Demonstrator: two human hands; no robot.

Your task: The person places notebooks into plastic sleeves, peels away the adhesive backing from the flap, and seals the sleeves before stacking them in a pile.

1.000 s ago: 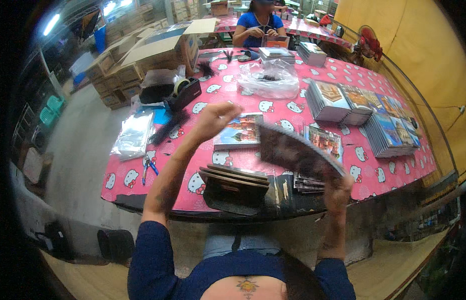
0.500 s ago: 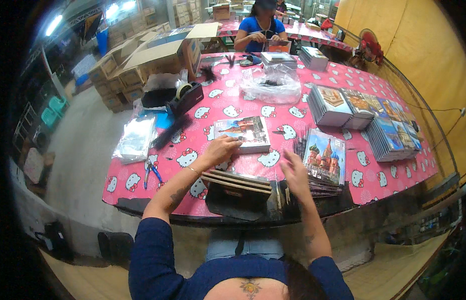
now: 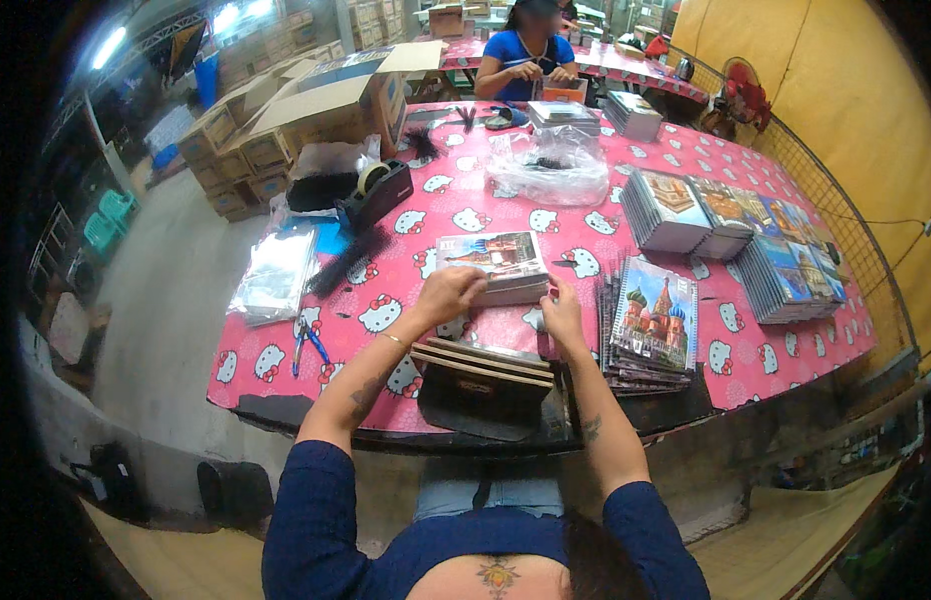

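Two hands were on one small stack of picture-cover notebooks (image 3: 494,265) lying flat on the pink patterned table (image 3: 466,195). The left hand (image 3: 448,295) was curled over the stack's near left corner, fingers closed loosely against its edge; the right hand (image 3: 563,315) pressed the near right edge, thumb and fingers pinching lightly. Whether either hand fully gripped the stack could not be told; both plainly touched it. Just below the fingers, toward the person, lay a pile of brown boards (image 3: 483,362) on a dark stand (image 3: 483,397). Immediately right of the right hand's fingers sat a fanned stack of spiral notebooks with a cathedral cover (image 3: 654,325); further out beyond it stood more notebook stacks (image 3: 731,225). Left of the left hand's fingers lay a tape dispenser (image 3: 376,190), clear sleeves (image 3: 276,272) and blue-handled pliers (image 3: 308,342). Beyond the fingertips a clear plastic bag (image 3: 551,165) lay, and a co-worker in a blue shirt (image 3: 523,55) sat at the far end. In my judgement the step was squaring the stack: it would be done well by pressing both edges evenly, keeping spines aligned, and holding the covers flat so none slid out.
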